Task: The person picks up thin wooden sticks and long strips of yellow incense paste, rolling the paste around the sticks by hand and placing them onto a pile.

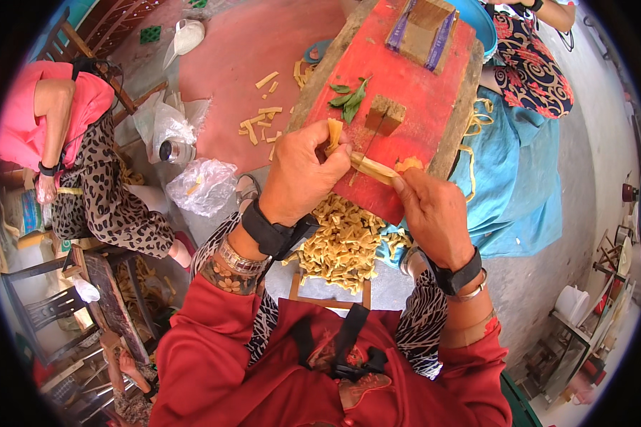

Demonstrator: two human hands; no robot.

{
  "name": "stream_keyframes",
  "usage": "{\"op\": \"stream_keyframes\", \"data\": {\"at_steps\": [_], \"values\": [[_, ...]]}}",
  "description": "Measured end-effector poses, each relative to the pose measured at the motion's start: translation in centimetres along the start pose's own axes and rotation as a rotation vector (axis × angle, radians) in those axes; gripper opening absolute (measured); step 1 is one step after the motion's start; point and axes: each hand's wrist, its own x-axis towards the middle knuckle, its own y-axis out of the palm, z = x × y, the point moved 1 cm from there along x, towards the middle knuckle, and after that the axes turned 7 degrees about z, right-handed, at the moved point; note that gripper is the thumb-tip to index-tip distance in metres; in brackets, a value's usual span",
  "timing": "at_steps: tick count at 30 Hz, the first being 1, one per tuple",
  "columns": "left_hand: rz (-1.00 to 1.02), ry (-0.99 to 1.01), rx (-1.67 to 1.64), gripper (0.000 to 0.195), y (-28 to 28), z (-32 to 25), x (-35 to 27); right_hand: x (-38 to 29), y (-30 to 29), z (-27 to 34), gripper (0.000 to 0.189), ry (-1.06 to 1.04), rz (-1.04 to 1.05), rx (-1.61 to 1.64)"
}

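A folded, pale yellow strip point(373, 166) of what looks like dried plant material is stretched between my two hands over the near end of a red board point(406, 69). My left hand point(307, 171) pinches one end, and a short flared tip rises above its thumb. The other end is held between the thumb and fingers of my right hand point(438, 213). Just beyond the strip, a small wooden block point(385, 115) sits on the board. From it a thin dark line, possibly a blade or wire, runs towards the strip. Green leaves point(350, 99) lie left of the block.
Below the board's near end is a heap of short yellow pieces point(342, 245). A wooden frame with purple-printed strips point(423, 32) occupies its far end. Blue cloth point(513, 181) hangs at right. Plastic bags point(203, 186) and a jar point(176, 151) stand left, near a seated person point(96, 160).
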Motion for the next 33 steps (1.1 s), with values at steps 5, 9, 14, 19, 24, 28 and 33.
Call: {"op": "stream_keyframes", "data": {"at_steps": [5, 9, 14, 19, 24, 28, 33], "values": [[-0.063, -0.010, -0.111, 0.007, -0.9, 0.2, -0.3, -1.1, -0.5, 0.1, 0.022, 0.040, 0.009, 0.007], [0.212, -0.086, -0.267, 0.012, -1.3, -0.7, -1.2, -1.4, -0.8, 0.0, 0.021, 0.072, 0.040, 0.236], [0.762, -0.216, -0.167, 0.027, -1.7, -1.8, -3.6, -2.5, -1.0, 1.0, 0.014, 0.024, 0.046, 0.341], [0.858, -0.189, -0.085, 0.032, 1.0, -0.3, -5.2, -3.5, -0.5, 1.5, 0.013, -0.325, -0.053, 0.251], [0.634, -0.459, -0.840, 0.030, 3.6, 1.4, -11.0, -7.2, 0.6, 6.3, 0.015, -0.524, 0.101, 0.276], [0.548, -0.546, -1.179, 0.028, 4.8, 1.6, -14.7, -10.0, 2.9, 7.1, 0.015, -0.540, 0.117, 0.476], [0.466, -0.479, -1.137, 0.035, 4.4, -1.3, -16.1, -11.9, 4.0, 8.2, 0.010, -0.491, 0.150, 0.569]]}}
